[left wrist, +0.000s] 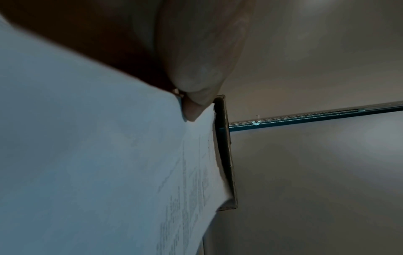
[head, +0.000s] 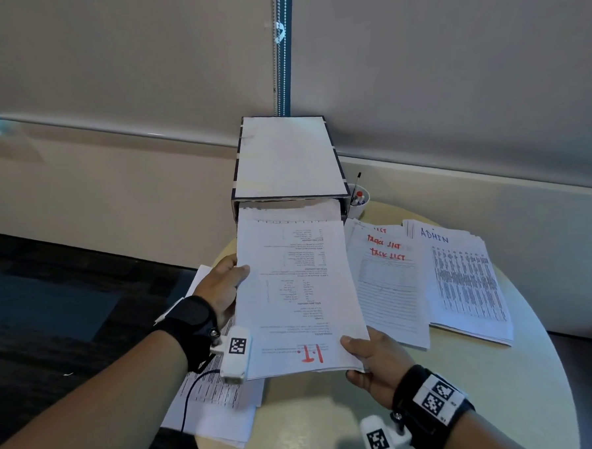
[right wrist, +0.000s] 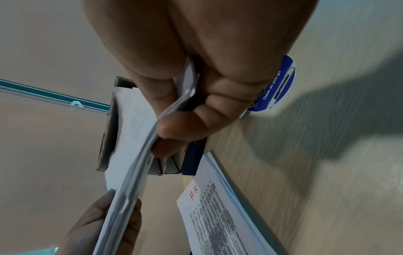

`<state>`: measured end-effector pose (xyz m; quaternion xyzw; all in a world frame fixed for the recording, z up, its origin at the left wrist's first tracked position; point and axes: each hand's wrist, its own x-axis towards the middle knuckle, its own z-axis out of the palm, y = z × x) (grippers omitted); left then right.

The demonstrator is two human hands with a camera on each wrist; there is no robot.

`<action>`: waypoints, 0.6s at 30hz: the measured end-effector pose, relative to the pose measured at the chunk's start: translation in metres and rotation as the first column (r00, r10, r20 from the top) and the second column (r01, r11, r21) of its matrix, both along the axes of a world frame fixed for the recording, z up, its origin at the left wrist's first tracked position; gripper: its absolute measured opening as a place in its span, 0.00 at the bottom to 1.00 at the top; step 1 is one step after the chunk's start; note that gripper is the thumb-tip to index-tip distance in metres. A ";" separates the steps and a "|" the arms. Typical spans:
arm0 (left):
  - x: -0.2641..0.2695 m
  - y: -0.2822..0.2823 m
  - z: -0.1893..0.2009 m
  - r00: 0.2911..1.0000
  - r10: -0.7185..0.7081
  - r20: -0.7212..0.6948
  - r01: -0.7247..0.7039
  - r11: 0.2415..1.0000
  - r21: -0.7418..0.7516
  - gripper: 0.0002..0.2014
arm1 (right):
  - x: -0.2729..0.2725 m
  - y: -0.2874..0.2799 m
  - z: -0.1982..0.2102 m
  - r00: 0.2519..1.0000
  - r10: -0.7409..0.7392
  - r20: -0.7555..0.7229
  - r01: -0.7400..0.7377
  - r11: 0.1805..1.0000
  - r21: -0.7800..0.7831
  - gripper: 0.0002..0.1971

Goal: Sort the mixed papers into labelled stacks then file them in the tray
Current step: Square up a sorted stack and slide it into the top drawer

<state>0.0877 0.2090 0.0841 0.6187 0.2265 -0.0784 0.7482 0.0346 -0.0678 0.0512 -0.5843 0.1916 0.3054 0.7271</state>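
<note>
A stack of printed sheets marked "I.T." in red (head: 298, 293) is held level above the round table, its far end inside the top slot of the box-shaped filing tray (head: 286, 159). My left hand (head: 222, 283) grips the stack's left edge, thumb on top. My right hand (head: 367, 361) pinches the near right corner, thumb above and fingers curled beneath (right wrist: 185, 124). In the left wrist view my thumb (left wrist: 196, 96) presses the paper (left wrist: 87, 155) near the tray's mouth (left wrist: 224, 151). The "TASK LIST" stack (head: 388, 281), the "ADMIN" stack (head: 462, 277) and the "H.R." stack (right wrist: 218, 212) lie on the table.
The round pale table (head: 434, 406) stands against a wall with drawn blinds. A white cup with pens (head: 359, 200) sits right of the tray. The H.R. stack (head: 215, 410) overhangs the table's left edge. A blue round sticker (right wrist: 274, 86) is on the tabletop.
</note>
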 end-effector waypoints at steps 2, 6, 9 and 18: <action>0.000 0.001 0.000 1.000 -0.012 -0.004 0.012 1.000 -0.001 0.12 | 0.000 0.002 -0.001 1.000 -0.010 -0.020 0.011 1.000 0.014 0.12; 0.001 0.003 0.000 1.000 -0.012 -0.019 0.012 1.000 -0.013 0.12 | -0.003 0.002 0.000 1.000 -0.016 -0.020 0.017 0.999 0.049 0.13; 0.000 0.001 0.002 1.000 -0.003 -0.006 0.003 0.999 -0.037 0.11 | -0.005 0.000 0.002 0.999 -0.014 0.038 0.014 1.000 0.020 0.13; 0.007 -0.001 0.022 0.998 -0.022 0.052 0.034 0.968 -0.247 0.10 | 0.046 0.008 0.033 0.986 -0.076 0.145 0.081 0.996 -0.024 0.12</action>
